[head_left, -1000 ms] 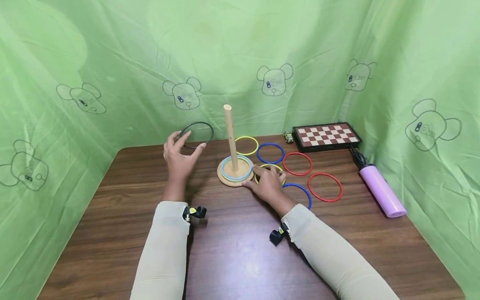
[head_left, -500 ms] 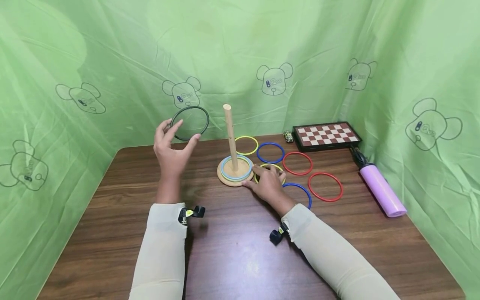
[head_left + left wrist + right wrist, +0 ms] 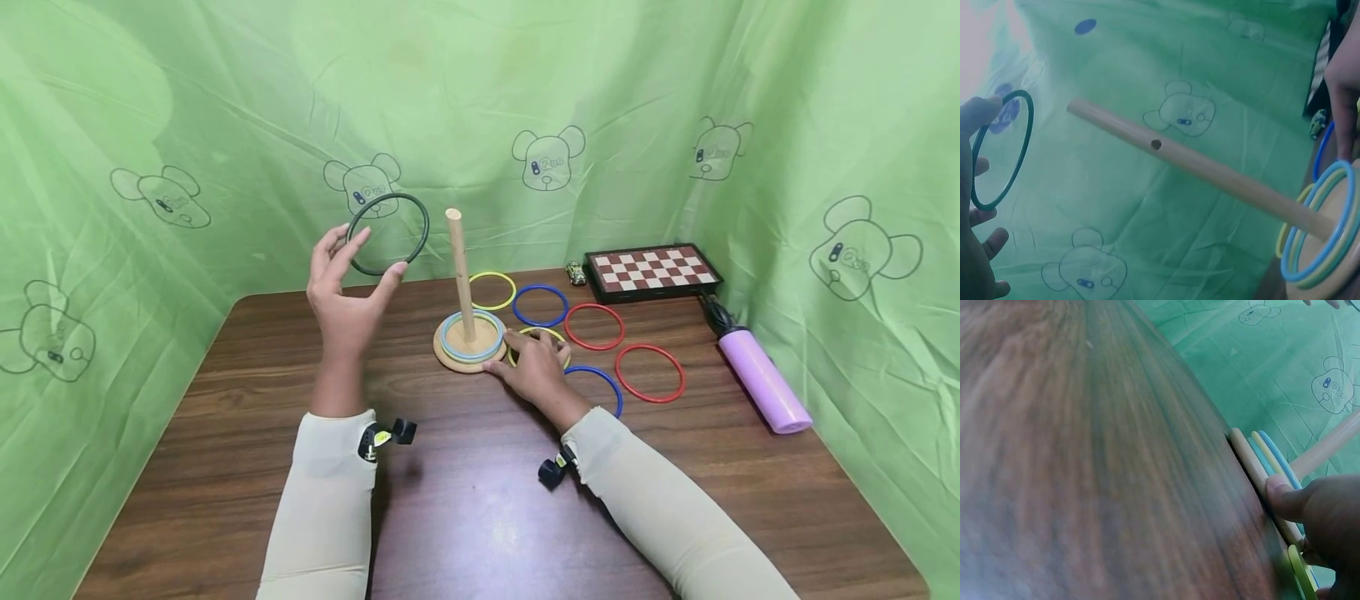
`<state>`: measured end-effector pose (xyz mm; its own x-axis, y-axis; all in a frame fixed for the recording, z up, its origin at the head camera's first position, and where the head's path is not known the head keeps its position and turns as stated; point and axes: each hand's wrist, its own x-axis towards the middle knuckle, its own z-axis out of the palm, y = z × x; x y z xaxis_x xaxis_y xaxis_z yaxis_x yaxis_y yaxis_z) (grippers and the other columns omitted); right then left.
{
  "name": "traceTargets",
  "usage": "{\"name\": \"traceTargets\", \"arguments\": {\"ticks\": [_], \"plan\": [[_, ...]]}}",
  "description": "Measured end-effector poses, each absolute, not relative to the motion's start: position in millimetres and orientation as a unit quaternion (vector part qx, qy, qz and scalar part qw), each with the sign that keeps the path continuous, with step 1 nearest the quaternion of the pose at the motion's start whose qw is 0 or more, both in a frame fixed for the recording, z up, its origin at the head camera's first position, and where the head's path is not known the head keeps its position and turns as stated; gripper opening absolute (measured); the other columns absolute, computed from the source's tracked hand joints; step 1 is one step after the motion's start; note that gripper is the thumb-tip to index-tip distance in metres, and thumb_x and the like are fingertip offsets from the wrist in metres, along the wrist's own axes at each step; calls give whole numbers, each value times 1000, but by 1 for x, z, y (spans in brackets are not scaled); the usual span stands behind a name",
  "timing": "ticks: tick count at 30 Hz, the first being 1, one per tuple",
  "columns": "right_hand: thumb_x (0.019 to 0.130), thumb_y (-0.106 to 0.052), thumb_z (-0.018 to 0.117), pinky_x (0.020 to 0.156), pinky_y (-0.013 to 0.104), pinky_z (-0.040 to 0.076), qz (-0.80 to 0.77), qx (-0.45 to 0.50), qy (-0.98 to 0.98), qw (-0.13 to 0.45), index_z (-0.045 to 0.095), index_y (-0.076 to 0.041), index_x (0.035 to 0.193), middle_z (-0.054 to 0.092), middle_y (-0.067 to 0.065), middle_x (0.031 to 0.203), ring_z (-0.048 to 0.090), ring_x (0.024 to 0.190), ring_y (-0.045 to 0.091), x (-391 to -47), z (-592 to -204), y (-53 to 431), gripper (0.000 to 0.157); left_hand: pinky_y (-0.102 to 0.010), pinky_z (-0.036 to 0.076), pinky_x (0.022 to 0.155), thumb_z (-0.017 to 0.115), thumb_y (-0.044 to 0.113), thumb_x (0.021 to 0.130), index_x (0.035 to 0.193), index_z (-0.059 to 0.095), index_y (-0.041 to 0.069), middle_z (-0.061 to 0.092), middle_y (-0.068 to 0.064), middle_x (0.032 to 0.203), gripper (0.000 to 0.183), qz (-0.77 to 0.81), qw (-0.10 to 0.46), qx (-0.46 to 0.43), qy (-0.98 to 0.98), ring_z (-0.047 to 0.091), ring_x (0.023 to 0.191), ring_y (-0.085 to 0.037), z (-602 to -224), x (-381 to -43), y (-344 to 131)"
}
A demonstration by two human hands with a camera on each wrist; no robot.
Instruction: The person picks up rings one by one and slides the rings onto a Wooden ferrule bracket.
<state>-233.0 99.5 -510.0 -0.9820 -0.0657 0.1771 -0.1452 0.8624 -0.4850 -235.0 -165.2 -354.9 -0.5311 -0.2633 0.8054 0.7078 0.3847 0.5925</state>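
In the head view my left hand [image 3: 341, 296] pinches a dark green ring [image 3: 428, 227] between thumb and fingers. That ring is in the air, tilted, just left of the wooden peg [image 3: 461, 275] and near its top height. The peg stands upright on a round wooden base [image 3: 486, 337]. Light blue, yellow and teal rings lie stacked around its foot; the light blue ring [image 3: 1280, 459] is uppermost in the right wrist view. My right hand [image 3: 538, 367] grips the base's right edge, with its thumb [image 3: 1282, 490] against the rim. It partly hides a yellow ring beneath it.
Right of the base lie a yellow ring [image 3: 515, 296], blue rings [image 3: 567, 307] and red rings [image 3: 623, 327]. Behind them are a toy car [image 3: 576, 273] and a checkered game board [image 3: 652, 271]. A purple pump [image 3: 765, 382] lies far right. Green curtains [image 3: 450, 100] enclose the table.
My left hand has lifted the dark green ring from near the table's back edge, then moved it slightly right toward the peg's top. My right hand has stayed at the base.
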Motion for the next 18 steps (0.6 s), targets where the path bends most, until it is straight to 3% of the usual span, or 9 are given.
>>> {"name": "traceTargets", "arguments": {"ticks": [11,18], "plan": [[88,-65,84,119,74,24,254,55,-962,78,67,-21,152,67,1,156,51,145,38,-232,-508,99,79,-44,46,122,97,11,76,130,79,3,63,-25,149,58,-526,430,-192,-708,58,140,-40,-362,-239,-143],[89,-65,83,117,72,26,253,55,-963,70,66,-22,153,65,3,158,52,144,39,-230,-507,100,79,-53,46,121,98,13,76,129,80,3,62,-26,150,57,-522,421,-196,-716,57,143,-41,-367,-241,-131]]}}
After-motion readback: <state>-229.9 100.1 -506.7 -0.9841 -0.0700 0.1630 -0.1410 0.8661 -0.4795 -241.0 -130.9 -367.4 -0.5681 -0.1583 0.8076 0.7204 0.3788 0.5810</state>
